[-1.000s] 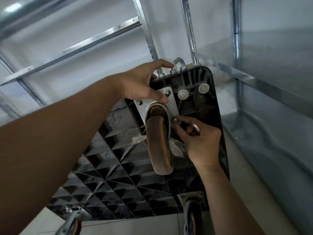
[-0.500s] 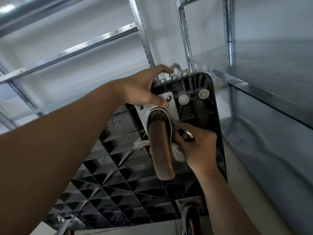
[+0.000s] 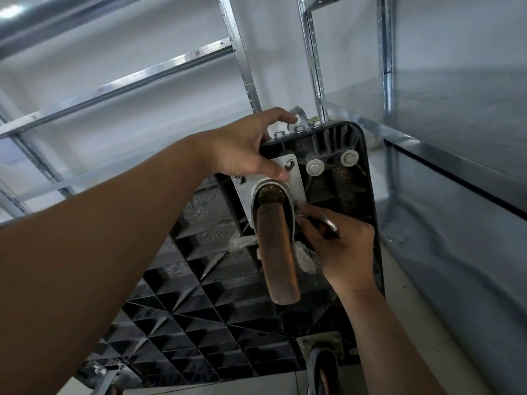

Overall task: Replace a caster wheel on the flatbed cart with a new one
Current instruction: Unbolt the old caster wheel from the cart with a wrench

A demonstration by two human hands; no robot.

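Cart (image 3: 350, 201) stood on edge against the metal shelving (image 3: 427, 155); worn caster wheel (image 3: 278, 252) near its top corner. Best practice here: keep the mounting plate (image 3: 296, 181) pinned flat while the bolt (image 3: 300, 213) turns, wrench (image 3: 328, 222) seated square. Left hand (image 3: 245, 149) grips the cart edge, thumb pressing the plate. Right hand (image 3: 342, 252) curled tight round the wrench at the bolt.

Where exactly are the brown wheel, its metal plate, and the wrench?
brown wheel (image 3: 278, 255), head view, middle of its tread.
metal plate (image 3: 296, 182), head view, bare right side.
wrench (image 3: 328, 222), head view, shiny handle above right hand's fingers.
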